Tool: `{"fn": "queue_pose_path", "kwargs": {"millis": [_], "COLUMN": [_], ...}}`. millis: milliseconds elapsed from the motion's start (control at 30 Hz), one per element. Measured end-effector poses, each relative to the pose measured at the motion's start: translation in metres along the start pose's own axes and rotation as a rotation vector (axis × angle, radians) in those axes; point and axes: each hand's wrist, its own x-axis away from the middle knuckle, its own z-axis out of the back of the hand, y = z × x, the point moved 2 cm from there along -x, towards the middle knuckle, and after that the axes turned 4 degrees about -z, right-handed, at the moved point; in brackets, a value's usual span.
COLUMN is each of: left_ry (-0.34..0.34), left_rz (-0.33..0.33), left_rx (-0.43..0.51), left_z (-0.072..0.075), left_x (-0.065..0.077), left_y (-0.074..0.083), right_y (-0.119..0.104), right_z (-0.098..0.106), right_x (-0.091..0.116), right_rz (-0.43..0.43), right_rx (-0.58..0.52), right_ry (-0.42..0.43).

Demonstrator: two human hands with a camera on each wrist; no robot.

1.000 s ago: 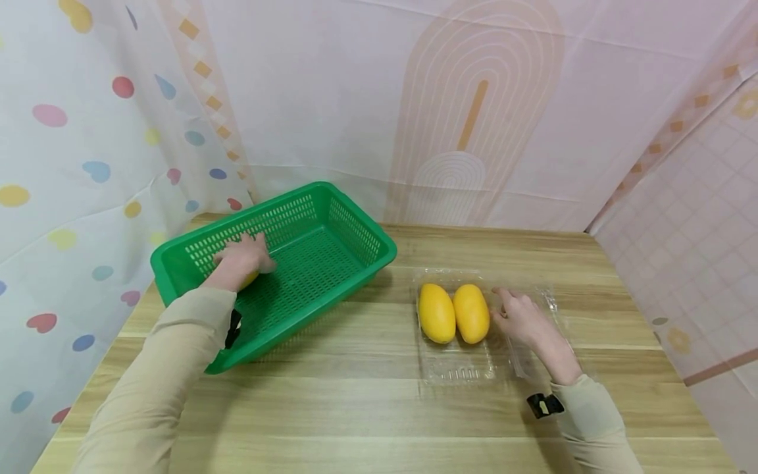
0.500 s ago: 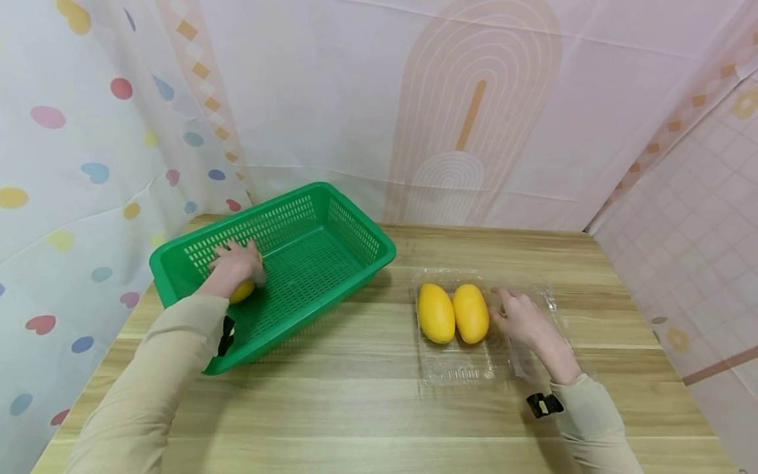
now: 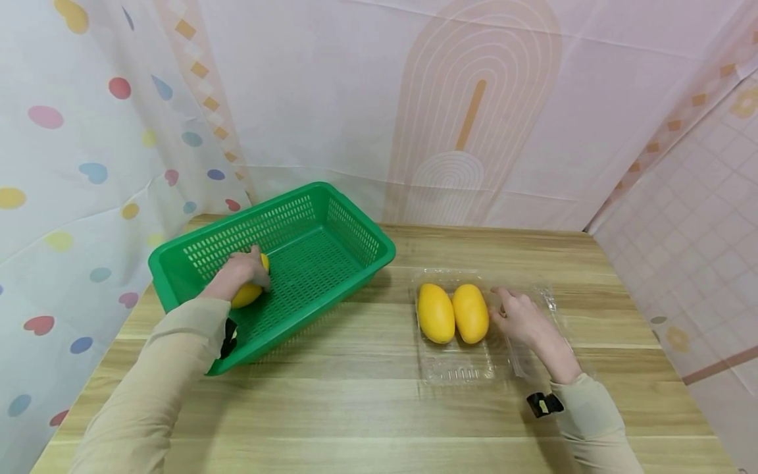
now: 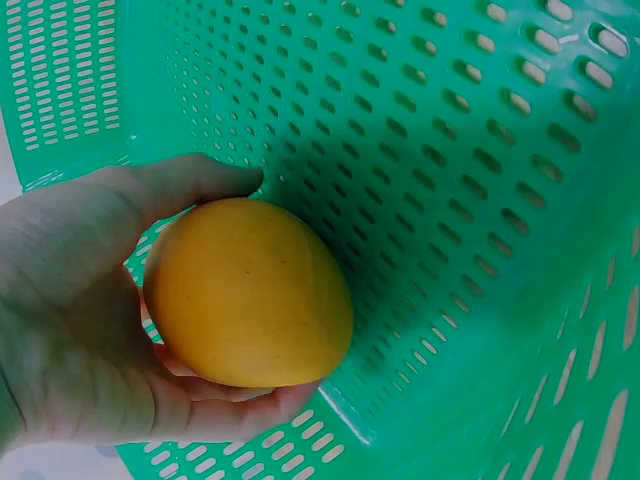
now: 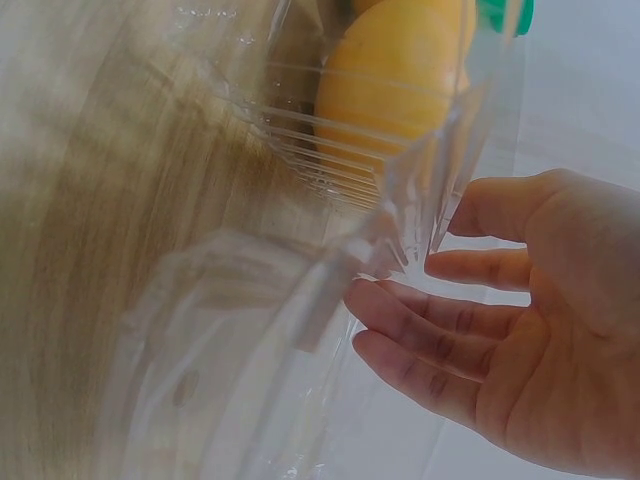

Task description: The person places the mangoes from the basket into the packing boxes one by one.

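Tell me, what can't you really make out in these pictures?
- Head view: most of the yellow fruit in the green basket is hidden by the left hand gripping it.
- Right wrist view: the wooden table is blurred; the clear plastic tray blurs the fruit behind it.
- Head view: whether the right hand presses the tray's lid or only rests there cannot be told.
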Motion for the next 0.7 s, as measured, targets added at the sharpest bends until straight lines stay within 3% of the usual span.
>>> {"fn": "queue_pose_path", "kwargs": {"millis": [233,433,700], "left_ry": [0.025,0.182,0.371], "left_rz": [-0.099,-0.207,-0.296], "left_rx": [0.026,-0.036,-0.131], "left_z": [-0.001,0.004,0.014], "left_x": [0.002,0.003,0.011], "left_y": [0.003,0.013,0.037], "right_y": [0.001,0.000,0.000], "right_z": [0.000,0.000,0.002], "right_x": [-0.001,0.000,0.000], "right_rz": [0.001,0.002,0.004], "right_rx": [0.005,0.008,0.005], "right_ry": [-0.005,0.004,-0.005]}}
